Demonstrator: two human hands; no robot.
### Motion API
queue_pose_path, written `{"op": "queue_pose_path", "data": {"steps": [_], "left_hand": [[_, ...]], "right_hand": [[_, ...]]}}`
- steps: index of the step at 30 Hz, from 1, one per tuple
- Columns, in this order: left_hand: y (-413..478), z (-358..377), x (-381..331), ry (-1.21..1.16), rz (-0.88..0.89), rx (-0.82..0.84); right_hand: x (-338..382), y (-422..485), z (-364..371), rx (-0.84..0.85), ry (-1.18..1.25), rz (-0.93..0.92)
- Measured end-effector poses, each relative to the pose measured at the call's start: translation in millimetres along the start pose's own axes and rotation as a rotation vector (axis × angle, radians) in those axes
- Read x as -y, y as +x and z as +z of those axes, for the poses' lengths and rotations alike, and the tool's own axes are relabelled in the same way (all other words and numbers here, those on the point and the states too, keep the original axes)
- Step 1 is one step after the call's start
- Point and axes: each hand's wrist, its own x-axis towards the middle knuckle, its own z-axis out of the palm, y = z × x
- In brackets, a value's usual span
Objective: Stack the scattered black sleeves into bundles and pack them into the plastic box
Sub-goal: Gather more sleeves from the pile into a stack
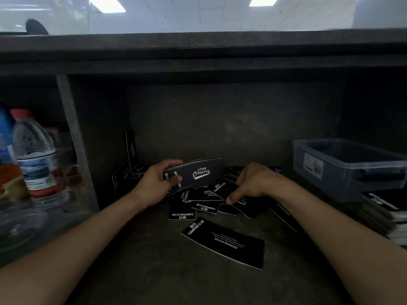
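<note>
A: Where the dark shelf (154, 271) recess opens, what is listed first?

B: Item one: left hand (158, 183), closed around a bundle (196, 175) of black sleeves, thumb on the front face, fingers over the top edge. White "Camping Club" lettering faces the camera. The bundle is lifted clear of the pile.

A: And the right hand (253, 183)?

B: Item two: palm down on the scattered sleeves (211, 201), fingers curled, thumb tip pressing a sleeve. Whether it actually grips one, I cannot tell.

A: Loose stock?

B: Item three: the pile lies overlapping on the shelf floor between and below both hands. One single sleeve (224, 243) lies flat nearer the camera, apart from the pile. A few upright sleeves (130, 150) lean against the recess's left wall.

A: The container?

B: Item four: plastic box (343, 168), translucent, lid off, at the right, well apart from the hands. Its interior is too dim to read. A stack of sleeves (385, 214) rests just in front of it.

A: Other?

B: Item five: water bottle (35, 155), red cap, in the left compartment beyond a divider (74, 139).
</note>
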Motion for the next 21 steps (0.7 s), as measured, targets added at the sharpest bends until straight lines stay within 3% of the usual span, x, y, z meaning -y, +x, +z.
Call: {"op": "queue_pose_path", "data": {"steps": [5,8,11,13,17,21], "left_hand": [[3,0,2,-0.041,-0.077,-0.042],[3,0,-1,-0.049,-0.124,-0.038],[3,0,-1,-0.073,-0.134,-0.024],[3,0,-3,-0.098,-0.141,-0.025],[-2,0,-6,-0.021,-0.091,0.047],[-2,1,-6,-0.022,-0.089,0.027]], "right_hand": [[-11,-2,-13,0.027,0.366,0.019],[-20,4,-22,-0.302,0.794,-0.017],[-17,9,-21,-0.56,1.094,-0.204],[-8,10,-8,-0.519,1.061,-0.373],[7,15,28,-0.281,0.747,-0.589],[7,28,39,-0.471,0.586,-0.46]]}}
